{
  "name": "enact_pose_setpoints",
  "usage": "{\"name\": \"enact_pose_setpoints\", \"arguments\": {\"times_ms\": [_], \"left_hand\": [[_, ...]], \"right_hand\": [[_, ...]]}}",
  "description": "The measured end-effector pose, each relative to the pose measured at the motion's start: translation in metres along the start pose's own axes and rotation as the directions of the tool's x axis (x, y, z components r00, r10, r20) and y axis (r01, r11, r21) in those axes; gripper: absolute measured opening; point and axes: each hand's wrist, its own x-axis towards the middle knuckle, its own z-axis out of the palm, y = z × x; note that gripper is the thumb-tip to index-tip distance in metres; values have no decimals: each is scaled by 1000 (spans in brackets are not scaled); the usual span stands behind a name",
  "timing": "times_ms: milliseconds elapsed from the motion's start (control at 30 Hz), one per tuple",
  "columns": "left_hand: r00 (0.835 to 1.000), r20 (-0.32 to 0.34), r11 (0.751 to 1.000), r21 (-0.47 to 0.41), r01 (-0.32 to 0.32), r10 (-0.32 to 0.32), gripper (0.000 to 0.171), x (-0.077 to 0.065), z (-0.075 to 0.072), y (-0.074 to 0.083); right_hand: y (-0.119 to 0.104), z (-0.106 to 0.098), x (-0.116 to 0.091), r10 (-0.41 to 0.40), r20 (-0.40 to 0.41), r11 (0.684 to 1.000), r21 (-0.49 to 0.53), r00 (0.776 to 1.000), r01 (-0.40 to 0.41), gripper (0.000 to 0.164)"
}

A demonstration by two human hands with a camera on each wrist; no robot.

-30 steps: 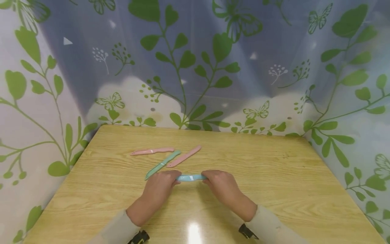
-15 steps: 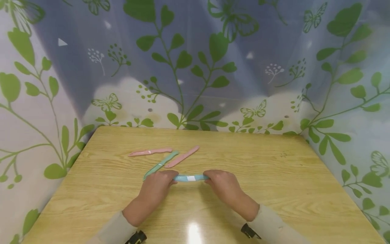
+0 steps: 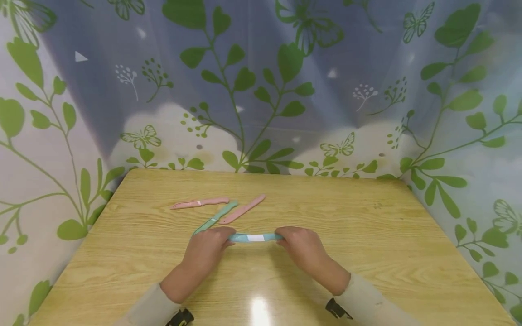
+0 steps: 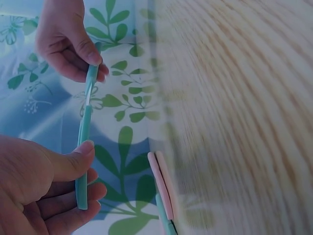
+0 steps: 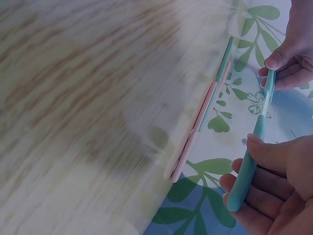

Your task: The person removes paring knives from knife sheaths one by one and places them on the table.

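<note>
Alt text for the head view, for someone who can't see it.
A left hand and right hand hold opposite ends of a blue knife, a white section showing between, over a wood-grain table. Beyond lie two pink knives and a green knife.

Smooth plastic, glossy wood grain
The blue knife, green knife and pink knives look smooth plastic; the desk glossy wood; the sleeves matt cloth.

Light-blue knife has a whitish blade, plus there's two pink knives and a green knife. Table's yellowish wood grain, backdrop's blue-grey and white with green leaves and butterflies.
</note>
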Motion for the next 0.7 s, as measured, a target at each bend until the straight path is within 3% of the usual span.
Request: {"name": "enact_pose_setpoints", "arguments": {"times_ms": [700], "left_hand": [[994,66,996,17,90,-91,23,-4,-3,-9]], "right_hand": [[10,-1,-5,44,28,999,10,999,-44,17]]}}
